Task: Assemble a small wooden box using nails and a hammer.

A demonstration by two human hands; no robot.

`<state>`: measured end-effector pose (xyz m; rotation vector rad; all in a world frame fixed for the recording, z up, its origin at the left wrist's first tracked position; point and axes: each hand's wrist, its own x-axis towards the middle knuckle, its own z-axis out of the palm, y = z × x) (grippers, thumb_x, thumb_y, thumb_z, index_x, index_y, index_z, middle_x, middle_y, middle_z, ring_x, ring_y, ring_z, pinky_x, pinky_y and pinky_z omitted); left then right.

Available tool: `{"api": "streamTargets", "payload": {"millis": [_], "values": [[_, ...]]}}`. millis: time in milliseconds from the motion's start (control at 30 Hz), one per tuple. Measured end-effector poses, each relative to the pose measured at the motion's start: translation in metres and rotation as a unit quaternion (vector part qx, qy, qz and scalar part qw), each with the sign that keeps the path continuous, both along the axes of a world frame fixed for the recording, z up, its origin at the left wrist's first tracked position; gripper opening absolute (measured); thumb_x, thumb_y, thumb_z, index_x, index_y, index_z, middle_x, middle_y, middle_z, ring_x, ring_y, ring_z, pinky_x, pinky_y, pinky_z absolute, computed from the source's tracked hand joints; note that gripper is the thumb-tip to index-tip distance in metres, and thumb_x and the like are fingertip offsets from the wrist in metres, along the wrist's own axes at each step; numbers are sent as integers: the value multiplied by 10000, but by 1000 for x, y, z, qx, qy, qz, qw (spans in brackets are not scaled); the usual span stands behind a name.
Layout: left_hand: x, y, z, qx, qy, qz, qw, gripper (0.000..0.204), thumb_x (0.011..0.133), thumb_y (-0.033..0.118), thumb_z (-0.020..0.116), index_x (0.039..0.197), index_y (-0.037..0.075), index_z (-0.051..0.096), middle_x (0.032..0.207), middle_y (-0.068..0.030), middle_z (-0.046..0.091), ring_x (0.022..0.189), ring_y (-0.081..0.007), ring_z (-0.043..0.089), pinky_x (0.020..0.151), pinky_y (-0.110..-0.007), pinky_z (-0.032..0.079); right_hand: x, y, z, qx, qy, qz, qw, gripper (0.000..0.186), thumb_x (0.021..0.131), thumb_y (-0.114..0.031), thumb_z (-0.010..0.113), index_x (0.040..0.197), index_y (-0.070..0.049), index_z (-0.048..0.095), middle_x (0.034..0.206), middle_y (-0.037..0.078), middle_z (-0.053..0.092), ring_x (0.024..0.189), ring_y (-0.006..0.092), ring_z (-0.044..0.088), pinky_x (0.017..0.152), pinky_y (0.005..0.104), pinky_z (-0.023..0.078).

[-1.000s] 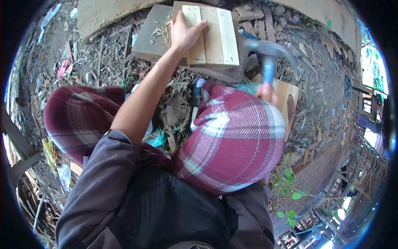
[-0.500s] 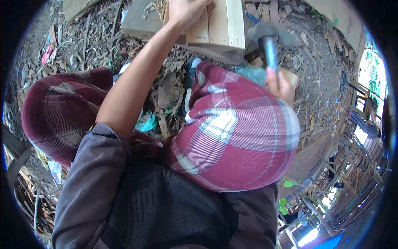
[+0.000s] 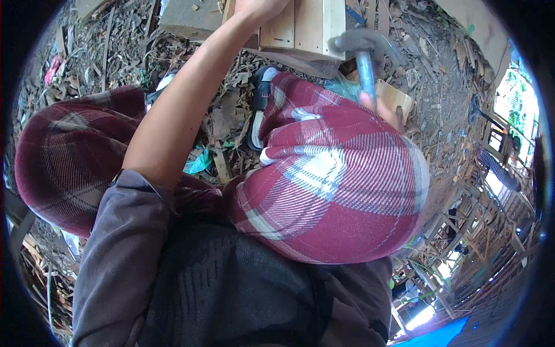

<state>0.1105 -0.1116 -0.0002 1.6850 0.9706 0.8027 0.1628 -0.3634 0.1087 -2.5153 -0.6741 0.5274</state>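
My right hand [image 3: 383,109], partly hidden behind my knee, is closed round the blue-grey handle of a claw hammer [image 3: 365,68]. The blurred hammer head is beside the right edge of a pale wooden panel [image 3: 310,24] made of side-by-side boards, with small nail marks near its near end. At the top edge of the picture, my left hand [image 3: 260,7] is on the panel's left part with its fingers curled in. Its fingertips are cut off, and anything between them is hidden. Beneath the panel is a thick greyish wooden block [image 3: 188,18].
A small pale wood block [image 3: 395,98] lies on the ground right of the hammer, near crumpled clear plastic [image 3: 346,88]. Wood scraps, dry leaves and litter cover the soil. My knees, in red plaid cloth [image 3: 324,191], rise between me and the panel. Wooden frames [image 3: 462,231] stand at the right.
The hammer head has swung left, closer to the panel's right edge. My right hand has dropped further behind my knee. The whole view has shifted slightly; my left hand stays on the panel.
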Motion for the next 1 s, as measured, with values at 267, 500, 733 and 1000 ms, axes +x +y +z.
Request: {"api": "streamTargets", "payload": {"millis": [267, 500, 733, 1000], "values": [[10, -5, 13, -20, -14, -33, 999, 617, 766, 257, 713, 1259, -24, 472, 1192, -222, 589, 1141, -326, 558, 984, -384, 430, 31, -23, -23, -34, -10, 14, 999, 517, 938, -518, 481, 801, -33, 595, 557, 104, 507, 504, 199, 524, 495, 366, 381], [-5, 7, 3, 5, 40, -9, 999, 636, 753, 267, 734, 1263, -14, 477, 1207, -217, 584, 1149, -310, 555, 983, -376, 432, 4, 9, 8, -48, -25, 24, 998, 489, 929, -493, 497, 790, -37, 607, 555, 136, 523, 508, 233, 549, 515, 393, 409], [-7, 8, -4, -19, 3, -15, 1000, 635, 756, 303, 723, 1249, -21, 487, 1186, -220, 594, 1133, -328, 559, 983, -377, 428, 7, 13, 1, -69, -5, 40, 997, 444, 937, -455, 510, 816, -42, 618, 564, 96, 532, 522, 213, 546, 511, 368, 401], [-7, -1, 1, -3, 19, -28, 999, 660, 752, 295, 726, 1274, -19, 472, 1205, -219, 584, 1145, -321, 554, 991, -370, 423, 14, -7, -14, -114, -29, 61, 991, 469, 944, -464, 501, 788, -29, 579, 557, 68, 510, 495, 175, 511, 494, 345, 392]]}}
